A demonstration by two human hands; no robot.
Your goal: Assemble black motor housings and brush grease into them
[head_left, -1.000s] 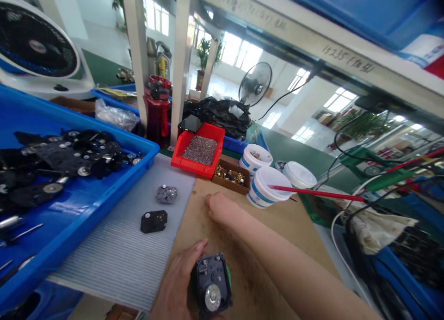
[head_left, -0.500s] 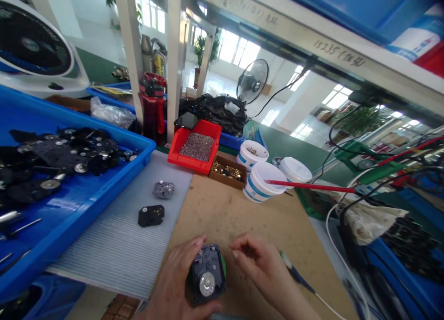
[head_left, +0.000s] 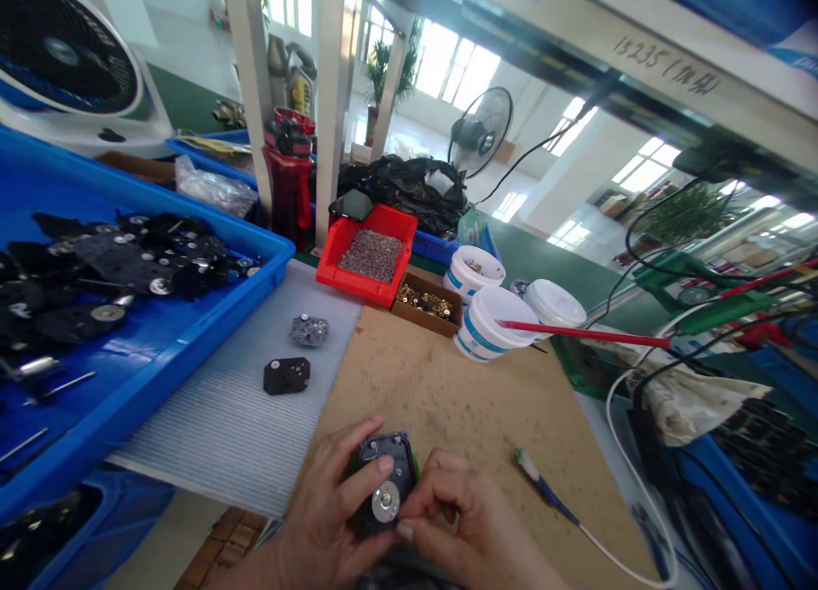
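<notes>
My left hand [head_left: 325,513] grips a small black motor assembly [head_left: 385,479] with a silver disc on its face, low over the brown board [head_left: 447,394]. The thumb lies across its top. My right hand [head_left: 457,522] is curled against the right side of the assembly, its fingertips pinched beside the silver disc; what they hold is too small to make out. A black part [head_left: 286,374] and a grey part [head_left: 308,330] lie on the ribbed white mat [head_left: 230,436] to the left.
A blue tray [head_left: 192,334] of black parts fills the left. Behind the board stand a red bin [head_left: 369,257] of small screws, a brown box [head_left: 425,304] of brass pieces and three white tubs [head_left: 495,321]. A blue-handled tool [head_left: 543,488] lies at right.
My right hand pulled back from the far side of the board to the assembly and now touches it. My left hand raised the assembly slightly and laid its thumb over it.
</notes>
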